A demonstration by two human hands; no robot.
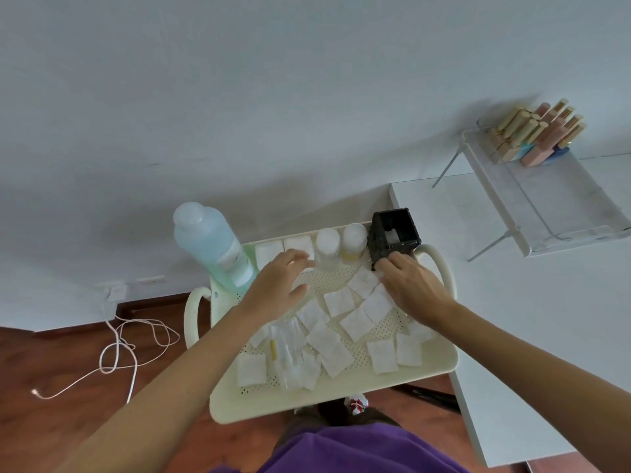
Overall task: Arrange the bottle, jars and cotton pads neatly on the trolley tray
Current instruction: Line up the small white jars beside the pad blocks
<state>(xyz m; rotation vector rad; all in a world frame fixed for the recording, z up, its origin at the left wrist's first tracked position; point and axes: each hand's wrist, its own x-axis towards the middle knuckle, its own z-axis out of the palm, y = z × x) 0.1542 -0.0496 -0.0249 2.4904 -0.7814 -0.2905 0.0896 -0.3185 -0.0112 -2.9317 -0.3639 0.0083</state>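
Observation:
A cream perforated trolley tray [341, 387] holds several white square cotton pads [338, 301] scattered over its middle, and two pads [269, 252] lined up along the far edge. A tall clear bottle of pale blue-green liquid [213, 245] stands at the far left corner. Two small jars [327, 245] with white lids stand side by side at the far edge. A black open box [396, 233] sits at the far right corner. My left hand [278, 285] hovers open over the tray near the jars. My right hand [409, 285] rests fingers down on pads beside the black box. A clear plastic wrapper [290, 349] lies near the front left.
A white table [512, 302] stands to the right, bearing a clear rack [553, 199] with gold and pink cosmetic tubes [539, 131]. A white wall runs behind. A pink cable [119, 349] lies coiled on the wooden floor at left. The trolley has looped handles [193, 315] on both sides.

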